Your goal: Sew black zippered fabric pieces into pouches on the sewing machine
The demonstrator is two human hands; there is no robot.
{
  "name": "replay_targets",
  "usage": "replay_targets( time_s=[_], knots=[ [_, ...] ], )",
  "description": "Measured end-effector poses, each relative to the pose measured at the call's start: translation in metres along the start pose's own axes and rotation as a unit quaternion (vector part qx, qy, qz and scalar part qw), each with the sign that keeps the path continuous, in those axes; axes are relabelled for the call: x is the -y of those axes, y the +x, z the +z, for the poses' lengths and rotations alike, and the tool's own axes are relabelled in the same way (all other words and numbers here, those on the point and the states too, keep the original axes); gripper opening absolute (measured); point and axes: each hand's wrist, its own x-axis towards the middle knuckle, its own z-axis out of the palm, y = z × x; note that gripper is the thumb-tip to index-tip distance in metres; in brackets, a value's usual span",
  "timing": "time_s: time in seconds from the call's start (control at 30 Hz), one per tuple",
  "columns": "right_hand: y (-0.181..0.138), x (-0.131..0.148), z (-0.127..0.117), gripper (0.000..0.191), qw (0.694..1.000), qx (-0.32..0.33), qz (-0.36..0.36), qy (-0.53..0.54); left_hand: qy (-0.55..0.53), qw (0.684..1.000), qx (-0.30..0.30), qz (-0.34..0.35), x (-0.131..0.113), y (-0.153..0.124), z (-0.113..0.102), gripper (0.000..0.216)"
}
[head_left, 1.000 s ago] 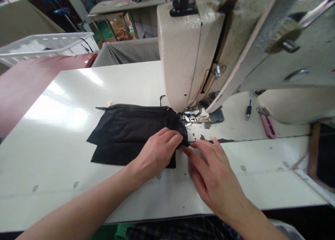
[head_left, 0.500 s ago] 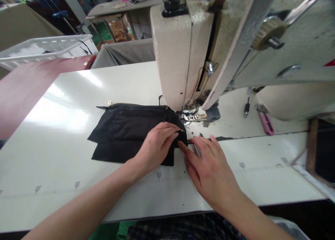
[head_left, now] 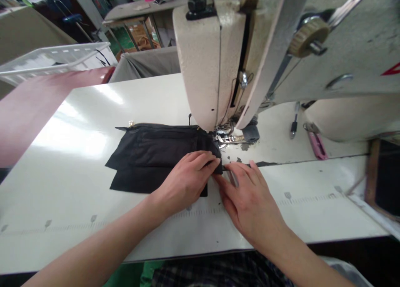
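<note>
The black fabric piece point(head_left: 156, 149) lies on the white surface point(head_left: 56, 199), its right end at the presser foot point(head_left: 231, 140) of the sewing machine point(head_left: 198, 61); a broad stretch separates it from the surface's left edge. The left hand point(head_left: 186, 177) rests on that right end, fingers together; whether they pinch cloth I cannot tell. The right hand point(head_left: 253, 199) has fingers apart, tips at the fabric's right edge, its grip hidden.

one left hand point(head_left: 187, 174) and one right hand point(head_left: 251, 201), two in all, one cloth piece point(head_left: 159, 151), one zip point(head_left: 165, 124), one zip pull point(head_left: 131, 123), one sewing machine point(head_left: 200, 61), one dial point(head_left: 308, 37), one pen point(head_left: 294, 126), one pair of snips point(head_left: 316, 143), one basket point(head_left: 105, 54), one white worktop point(head_left: 71, 178), one grey worktop point(head_left: 133, 12)
</note>
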Motion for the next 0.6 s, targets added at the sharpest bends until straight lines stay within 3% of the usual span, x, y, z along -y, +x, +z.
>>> replay_targets(
  time_s=[0.17,0.6],
  knots=[
    [-0.0016,-0.0004,0.0009,0.033,1.000,-0.006,0.001,0.010,-0.027,0.997,-0.062,0.037,0.0035,-0.0079,0.0058,0.028],
    [-0.0021,-0.0037,0.0005,0.032,0.999,-0.020,-0.014,0.036,-0.022,0.997,-0.062,0.051,0.0026,-0.0094,0.0058,0.029]
  ],
)
